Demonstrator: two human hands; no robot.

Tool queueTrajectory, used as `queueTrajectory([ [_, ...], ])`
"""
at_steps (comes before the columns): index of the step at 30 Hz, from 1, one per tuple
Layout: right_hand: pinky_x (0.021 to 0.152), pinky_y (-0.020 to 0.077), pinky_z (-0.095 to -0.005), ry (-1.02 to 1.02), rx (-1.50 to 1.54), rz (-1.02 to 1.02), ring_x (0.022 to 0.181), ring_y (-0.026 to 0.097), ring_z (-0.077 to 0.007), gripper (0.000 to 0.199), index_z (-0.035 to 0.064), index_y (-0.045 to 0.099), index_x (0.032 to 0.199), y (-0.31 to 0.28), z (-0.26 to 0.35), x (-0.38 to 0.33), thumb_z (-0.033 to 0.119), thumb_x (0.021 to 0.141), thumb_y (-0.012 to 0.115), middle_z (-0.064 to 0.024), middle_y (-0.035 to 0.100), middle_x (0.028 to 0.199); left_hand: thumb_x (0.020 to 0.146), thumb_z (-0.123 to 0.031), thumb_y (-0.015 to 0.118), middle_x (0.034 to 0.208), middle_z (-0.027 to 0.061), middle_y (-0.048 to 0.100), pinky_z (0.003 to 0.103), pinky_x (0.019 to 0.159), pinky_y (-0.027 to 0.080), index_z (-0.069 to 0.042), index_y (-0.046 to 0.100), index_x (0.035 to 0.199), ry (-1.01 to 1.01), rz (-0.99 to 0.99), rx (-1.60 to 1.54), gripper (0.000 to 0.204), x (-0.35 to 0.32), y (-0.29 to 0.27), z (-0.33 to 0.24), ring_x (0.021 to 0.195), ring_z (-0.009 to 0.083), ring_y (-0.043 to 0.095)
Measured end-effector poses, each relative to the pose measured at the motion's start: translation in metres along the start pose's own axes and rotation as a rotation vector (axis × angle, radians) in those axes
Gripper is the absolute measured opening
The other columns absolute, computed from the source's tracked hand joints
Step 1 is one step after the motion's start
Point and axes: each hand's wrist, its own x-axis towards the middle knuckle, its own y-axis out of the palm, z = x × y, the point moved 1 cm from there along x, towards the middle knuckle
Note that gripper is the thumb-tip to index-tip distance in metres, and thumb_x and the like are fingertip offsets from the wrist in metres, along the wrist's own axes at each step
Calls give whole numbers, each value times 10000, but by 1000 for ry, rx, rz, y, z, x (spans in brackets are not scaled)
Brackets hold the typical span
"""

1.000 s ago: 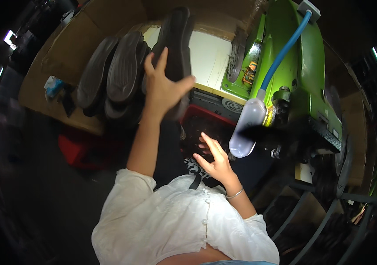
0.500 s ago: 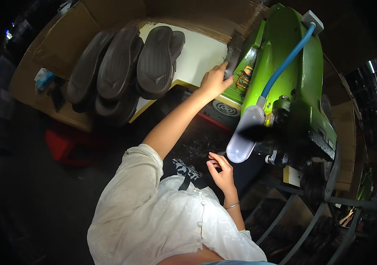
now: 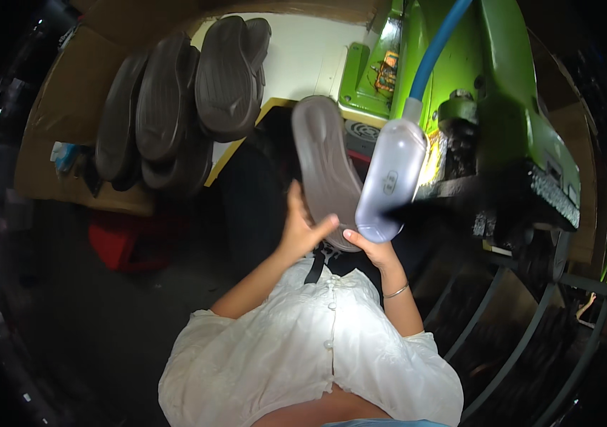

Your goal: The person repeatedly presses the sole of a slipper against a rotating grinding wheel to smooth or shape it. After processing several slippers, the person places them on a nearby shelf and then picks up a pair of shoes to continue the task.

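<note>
A grey-brown shoe sole (image 3: pixel 326 153) is held in front of my body, its long axis pointing away from me and slightly left. My left hand (image 3: pixel 300 231) grips its near-left edge, thumb across the near part. My right hand (image 3: pixel 375 252) pinches the near-right end with the thumb on top; its other fingers are hidden underneath. Close beside the sole on the right hangs a pale translucent lamp (image 3: pixel 392 178) on a blue flexible neck, overlapping part of the sole's edge. Behind the lamp stands a green machine (image 3: pixel 506 92) with a dark metal working head (image 3: pixel 460 153).
Several dark brown soles (image 3: pixel 229 78) lie stacked on the white tabletop (image 3: pixel 300 53) at the far left, with cardboard (image 3: pixel 76 107) around it. A red stool-like object (image 3: pixel 122 238) is low on the left. Grey metal bars of a rack (image 3: pixel 520 349) stand at the lower right.
My left hand has come back from beside the green machine towards my body, and the sole is now in both hands. My right hand, free before, has closed on its near end.
</note>
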Motion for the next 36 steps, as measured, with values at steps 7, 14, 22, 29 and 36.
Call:
queueTrajectory([
  [7, 762, 448, -235, 199, -13, 175, 827, 550, -83, 282, -34, 581, 1018, -22, -64, -42, 67, 770, 670, -35, 623, 939, 783, -107, 639, 1135, 138, 478, 307, 851, 436, -11, 341, 1251, 359, -142, -7, 563, 13, 4, -58, 981, 191, 521],
  [14, 830, 453, -320, 184, -163, 91, 983, 553, -187, 393, 7, 547, 1098, -17, -57, -51, 146, 756, 684, -112, 584, 1086, 722, -109, 714, 972, 102, 616, 286, 807, 459, 28, 556, 1042, -59, 463, 19, 382, 17, 66, -99, 883, 160, 583],
  [22, 889, 413, -336, 110, -188, 67, 1027, 536, -227, 457, -11, 532, 1106, -12, -47, -61, 180, 729, 705, -135, 575, 1093, 722, -97, 716, 920, 89, 625, 275, 786, 470, 35, 569, 1000, 0, 354, 8, 341, 25, 69, -104, 841, 153, 593],
  [29, 715, 458, -260, 254, -408, 140, 767, 573, -134, 345, -29, 612, 925, -92, -16, -101, 172, 678, 745, -60, 634, 803, 775, -166, 660, 925, 77, 619, 265, 749, 469, 34, 560, 1014, -14, 345, -164, 327, 12, 46, -72, 818, 135, 581],
  [36, 757, 467, -283, -301, -76, -432, 794, 597, -156, 372, -31, 598, 970, -194, 42, -136, 78, 642, 735, -74, 638, 871, 805, -169, 617, 942, 39, 583, 248, 766, 425, 32, 528, 1061, -78, 353, -165, 337, 2, 47, -61, 841, 99, 525],
])
